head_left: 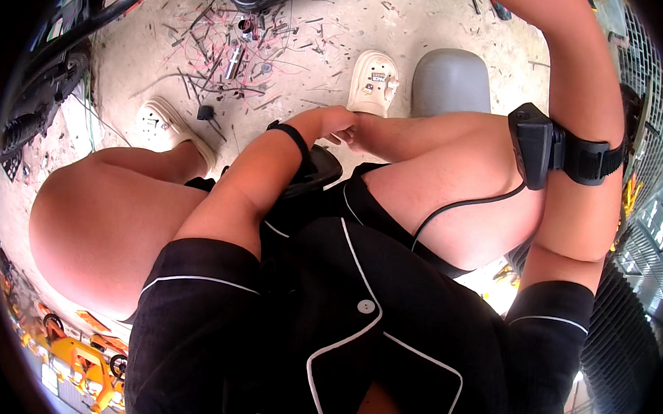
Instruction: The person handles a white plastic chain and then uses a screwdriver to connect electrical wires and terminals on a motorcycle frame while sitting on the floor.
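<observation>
Between my knees, my left hand (337,123) hangs beside my lower right leg, just behind the right cream clog (372,82). Its fingers are curled in, and I see nothing in them; whether they touch the leg I cannot tell. A black strap (294,141) circles that wrist, with a dark device (320,173) under it. My right arm reaches forward past the upper edge, so the hand is out of view. That forearm carries a black box-shaped device (531,146) on a band, from which a cable (466,205) runs down over my thigh.
Cut black and red wire scraps (205,47) litter the concrete floor, around a silver cylinder (234,61) and a small black block (205,113). A grey rounded object (452,82) stands by the right clog. Yellow frames (83,363) lie lower left; black ribbed material (624,350) is at right.
</observation>
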Demonstrator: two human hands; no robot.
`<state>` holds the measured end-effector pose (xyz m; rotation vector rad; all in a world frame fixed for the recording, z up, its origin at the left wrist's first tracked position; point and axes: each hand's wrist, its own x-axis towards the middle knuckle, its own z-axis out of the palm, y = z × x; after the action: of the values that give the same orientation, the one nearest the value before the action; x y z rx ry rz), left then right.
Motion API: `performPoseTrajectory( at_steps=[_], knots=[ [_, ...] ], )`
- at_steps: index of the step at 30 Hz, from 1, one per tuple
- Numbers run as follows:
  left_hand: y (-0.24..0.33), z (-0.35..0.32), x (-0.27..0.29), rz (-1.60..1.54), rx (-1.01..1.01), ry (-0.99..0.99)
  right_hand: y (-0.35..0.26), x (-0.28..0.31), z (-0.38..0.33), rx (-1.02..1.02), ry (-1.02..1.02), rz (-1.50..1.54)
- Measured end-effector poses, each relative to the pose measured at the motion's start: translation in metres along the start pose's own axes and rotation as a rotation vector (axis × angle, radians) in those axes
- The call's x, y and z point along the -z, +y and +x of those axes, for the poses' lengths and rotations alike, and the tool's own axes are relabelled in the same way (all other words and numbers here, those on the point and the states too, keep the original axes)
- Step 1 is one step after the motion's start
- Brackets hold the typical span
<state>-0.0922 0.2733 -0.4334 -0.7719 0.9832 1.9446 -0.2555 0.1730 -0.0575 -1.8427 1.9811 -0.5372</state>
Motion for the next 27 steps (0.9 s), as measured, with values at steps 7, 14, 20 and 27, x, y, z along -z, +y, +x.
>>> performPoseTrajectory(
  at_steps=[7,14,20,27],
  knots=[
    [0.002,0.007,0.009,0.243,0.004,0.065,-0.016,0.001,0.02,-0.116,-0.046,0.004],
    [0.002,0.01,0.012,0.225,0.042,-0.095,-0.022,0.01,0.032,-0.023,-0.17,-0.057],
    [0.007,0.003,0.027,0.415,-0.027,-0.006,-0.026,-0.01,0.045,0.116,-0.146,-0.013],
    [0.079,-0.061,0.078,0.639,-0.326,0.385,-0.022,-0.015,0.056,0.031,-0.19,0.01]
  ],
)
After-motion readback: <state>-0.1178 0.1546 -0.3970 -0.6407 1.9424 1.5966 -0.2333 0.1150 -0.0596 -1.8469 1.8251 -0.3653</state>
